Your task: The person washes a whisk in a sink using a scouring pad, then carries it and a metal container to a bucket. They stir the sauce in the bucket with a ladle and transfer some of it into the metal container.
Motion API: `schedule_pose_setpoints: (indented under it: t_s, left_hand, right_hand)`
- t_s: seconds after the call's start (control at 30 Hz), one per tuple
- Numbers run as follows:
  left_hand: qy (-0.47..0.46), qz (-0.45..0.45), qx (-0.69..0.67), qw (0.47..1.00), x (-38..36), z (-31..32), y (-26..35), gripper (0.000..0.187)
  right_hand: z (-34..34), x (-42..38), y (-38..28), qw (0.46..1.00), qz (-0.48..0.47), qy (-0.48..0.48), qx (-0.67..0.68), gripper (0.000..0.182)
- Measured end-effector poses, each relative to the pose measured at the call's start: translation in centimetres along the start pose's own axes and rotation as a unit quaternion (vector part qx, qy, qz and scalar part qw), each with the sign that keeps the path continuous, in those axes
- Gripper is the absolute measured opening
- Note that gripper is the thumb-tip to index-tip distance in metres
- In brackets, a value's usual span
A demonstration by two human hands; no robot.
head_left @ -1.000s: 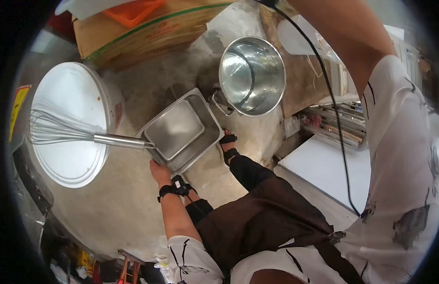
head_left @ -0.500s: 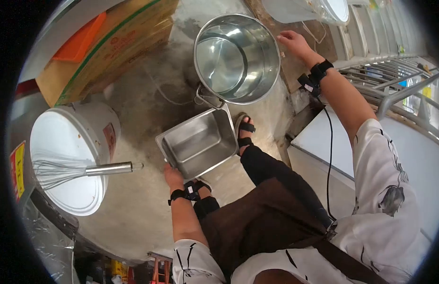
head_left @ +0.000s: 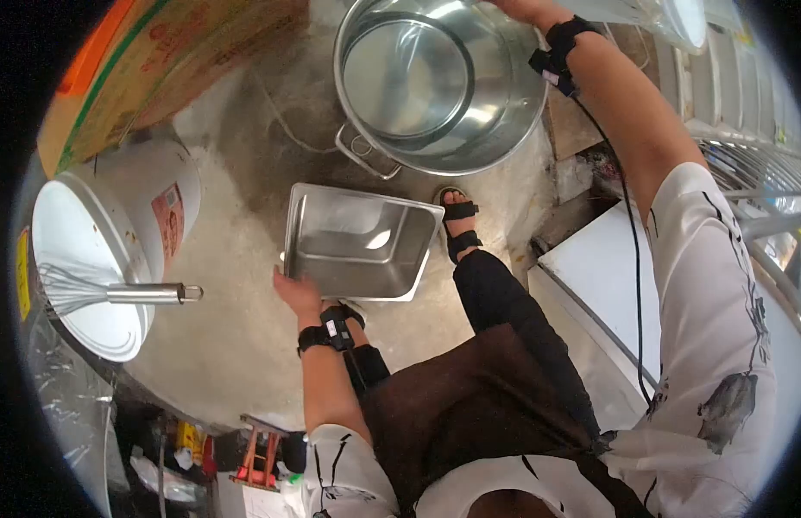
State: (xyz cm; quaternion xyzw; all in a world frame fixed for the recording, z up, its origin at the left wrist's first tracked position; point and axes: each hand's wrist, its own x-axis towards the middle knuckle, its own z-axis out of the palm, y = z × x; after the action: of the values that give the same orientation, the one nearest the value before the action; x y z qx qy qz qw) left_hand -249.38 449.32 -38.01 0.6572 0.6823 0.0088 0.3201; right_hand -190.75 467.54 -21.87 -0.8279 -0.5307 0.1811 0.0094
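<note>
A rectangular stainless-steel pan [head_left: 357, 233] is held by my left hand [head_left: 297, 292], its fingers closed at the pan's near left corner. The inside of the pan shows no contents. Above it in the view is a large, round stainless-steel pot [head_left: 444, 95], open at the top, with a wire side handle [head_left: 366, 155] turned toward the pan. My right hand [head_left: 532, 10] reaches to the pot's far rim and is closed on it, though the fingertips are partly cut off by the top edge. Both wrists wear black straps with small devices.
On the left, a whisk [head_left: 124, 293] lies on the white lid [head_left: 90, 242] of a bucket. Behind stands a cardboard box [head_left: 185, 60]. A white-topped unit [head_left: 599, 259] and a metal rack [head_left: 763, 190] are on the right. A small stool [head_left: 261, 453] stands lower left.
My right hand has moved up and onto the pot's far rim. The pot looks larger and its handle is now apart from the pan. The pan has turned and shifted slightly.
</note>
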Motion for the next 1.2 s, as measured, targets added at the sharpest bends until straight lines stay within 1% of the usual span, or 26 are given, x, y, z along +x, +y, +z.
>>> schedule_pose_setpoints:
  t_s: [0.03, 0.07, 0.1, 0.13, 0.17, 0.27, 0.3, 0.37, 0.43, 0.47, 0.5, 0.53, 0.6, 0.7, 0.73, 0.83, 0.93, 1.03, 1.13, 1.2]
  left_hand:
    - [-0.043, -0.031, -0.053, 0.997, -1.1, 0.0, 0.2, 0.052]
    - [-0.062, -0.088, -0.121, 0.987, -2.5, -0.7, 1.6, 0.051]
    - [-0.073, -0.148, -0.185, 0.969, -3.6, -2.1, 4.3, 0.05]
    - [-0.058, -0.231, -0.262, 0.935, -5.3, -3.5, 7.5, 0.048]
    - [-0.04, -0.308, -0.337, 0.889, -6.5, -4.7, 10.5, 0.046]
    - [-0.106, -0.284, -0.355, 0.884, -10.6, -6.1, 11.7, 0.037]
    - [-0.148, -0.294, -0.409, 0.851, -12.0, -6.3, 11.8, 0.034]
    - [-0.226, -0.307, -0.517, 0.767, -14.6, -6.1, 11.8, 0.028]
    - [-0.237, -0.332, -0.503, 0.762, -16.5, -5.6, 12.2, 0.026]
    - [-0.245, -0.344, -0.496, 0.759, -17.0, -5.3, 12.2, 0.025]
    - [-0.258, -0.331, -0.455, 0.786, -17.5, -4.8, 11.7, 0.025]
    - [-0.253, -0.319, -0.454, 0.793, -18.0, -4.3, 11.1, 0.025]
    - [-0.244, -0.294, -0.451, 0.807, -18.5, -3.7, 10.1, 0.023]
    - [-0.258, -0.317, -0.476, 0.779, -18.5, -4.1, 9.5, 0.022]
    - [-0.256, -0.325, -0.475, 0.777, -18.5, -4.2, 9.3, 0.021]
    - [-0.253, -0.343, -0.475, 0.77, -18.5, -3.8, 8.8, 0.021]
    - [-0.25, -0.35, -0.476, 0.767, -19.0, -3.2, 8.5, 0.022]
    - [-0.25, -0.334, -0.472, 0.777, -19.2, -3.2, 8.4, 0.023]
    - [-0.254, -0.319, -0.464, 0.787, -19.5, -2.5, 7.7, 0.023]
    - [-0.256, -0.325, -0.465, 0.783, -19.7, -2.3, 7.6, 0.023]
  right_hand:
    - [-0.2, 0.1, -0.4, 1.0, -0.007, 0.007, -0.009, 0.031]
    - [-0.1, 0.2, -0.7, 1.0, -0.014, 0.016, -0.018, 0.03]
    - [0.1, 0.3, -0.8, 0.999, -0.014, 0.018, -0.033, 0.029]
    - [0.3, 0.6, -0.7, 0.999, -0.015, 0.023, -0.047, 0.028]
    - [0.4, 1.0, -0.6, 0.998, -0.016, 0.029, -0.061, 0.027]
    - [0.9, 2.6, 0.4, 0.984, -0.061, -0.014, -0.168, 0.026]
    - [-0.1, 2.3, -0.9, 0.981, -0.062, -0.058, -0.175, 0.024]
    - [0.1, 2.8, -0.5, 0.973, -0.088, -0.066, -0.203, 0.023]
    - [-0.3, 2.7, -0.4, 0.967, -0.104, -0.077, -0.22, 0.022]
    - [-0.6, 2.2, -0.6, 0.969, -0.095, -0.081, -0.215, 0.022]
    - [-0.7, 1.6, -0.8, 0.971, -0.083, -0.086, -0.209, 0.022]
    - [-0.7, 1.3, -0.7, 0.972, -0.071, -0.092, -0.202, 0.022]
    - [-0.6, 1.1, 0.3, 0.968, -0.096, -0.111, -0.203, 0.024]
    - [1.2, 1.2, 3.7, 0.96, -0.122, -0.139, -0.211, 0.03]
    - [1.9, 1.3, 4.8, 0.957, -0.13, -0.146, -0.216, 0.032]
    - [2.3, 0.1, 5.7, 0.965, -0.173, -0.09, -0.177, 0.025]
    - [0.9, -2.7, 2.1, 0.953, -0.191, -0.106, -0.212, 0.025]
    - [0.8, -4.3, 1.5, 0.97, -0.182, -0.091, -0.136, 0.024]
    - [-0.1, -6.1, -0.2, 0.971, -0.14, -0.111, -0.157, 0.024]
    - [-0.3, -6.6, -0.4, 0.967, -0.15, -0.111, -0.175, 0.024]
